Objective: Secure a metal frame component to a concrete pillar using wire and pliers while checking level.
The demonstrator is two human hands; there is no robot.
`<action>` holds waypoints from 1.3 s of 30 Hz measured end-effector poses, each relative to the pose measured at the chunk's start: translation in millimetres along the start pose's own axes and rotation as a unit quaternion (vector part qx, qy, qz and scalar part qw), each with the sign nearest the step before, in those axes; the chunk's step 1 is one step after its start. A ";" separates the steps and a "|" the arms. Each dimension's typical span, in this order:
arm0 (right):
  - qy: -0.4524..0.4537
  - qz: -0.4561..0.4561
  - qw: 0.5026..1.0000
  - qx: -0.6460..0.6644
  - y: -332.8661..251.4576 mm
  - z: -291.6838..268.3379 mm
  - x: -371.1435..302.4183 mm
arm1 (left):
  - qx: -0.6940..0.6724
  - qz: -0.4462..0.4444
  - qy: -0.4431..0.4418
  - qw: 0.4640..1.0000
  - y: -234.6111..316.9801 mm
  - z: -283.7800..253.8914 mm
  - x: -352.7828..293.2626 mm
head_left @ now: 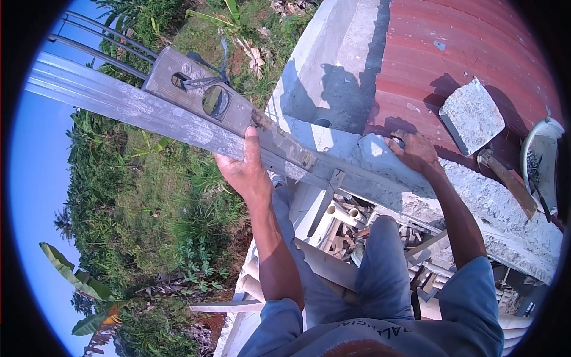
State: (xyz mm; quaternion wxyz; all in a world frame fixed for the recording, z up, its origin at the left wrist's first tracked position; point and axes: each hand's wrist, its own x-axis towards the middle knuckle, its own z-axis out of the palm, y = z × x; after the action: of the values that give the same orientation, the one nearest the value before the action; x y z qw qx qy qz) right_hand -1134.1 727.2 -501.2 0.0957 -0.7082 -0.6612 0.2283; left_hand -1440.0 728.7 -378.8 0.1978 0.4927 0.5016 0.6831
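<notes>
My left hand (pixel 245 169) grips a long ribbed aluminium straightedge (pixel 113 95), its thumb over the upper face and its other fingers hidden underneath. Along that bar lies a worn grey spirit level (pixel 241 122) with round openings and a dark strap tied through one end. The bar slants from the upper left down to the concrete wall top (pixel 357 178). On the wall's far edge, beside the red roof, is my right hand (pixel 418 153). Its fingers are curled over something small and greyish that I cannot make out.
A concrete block (pixel 473 116) rests on the red corrugated roof (pixel 440 53). To its right stand a wooden-handled tool (pixel 508 181) and a pale container (pixel 542 157) with grey material. Steel rods (pixel 104 38) jut out at upper left. Below are pipes (pixel 342 213), wood scraps and a planted slope (pixel 160 220).
</notes>
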 end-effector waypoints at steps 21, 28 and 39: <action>0.023 0.001 1.000 -0.001 3.9 4.4 2.3 | -0.004 -0.002 0.004 1.000 2.0 1.2 0.1; 0.023 0.003 1.000 0.001 1.4 2.0 -1.2 | -0.007 -0.005 0.002 1.000 2.6 1.3 -1.9; 0.024 0.007 1.000 -0.004 3.2 4.4 1.5 | -0.002 -0.004 0.003 1.000 3.9 1.9 -1.2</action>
State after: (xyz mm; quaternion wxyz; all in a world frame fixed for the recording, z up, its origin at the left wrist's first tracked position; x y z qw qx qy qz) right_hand -1133.1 727.6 -506.7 0.1072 -0.7184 -0.6546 0.2096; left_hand -1436.9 727.1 -376.0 0.2002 0.4882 0.5031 0.6844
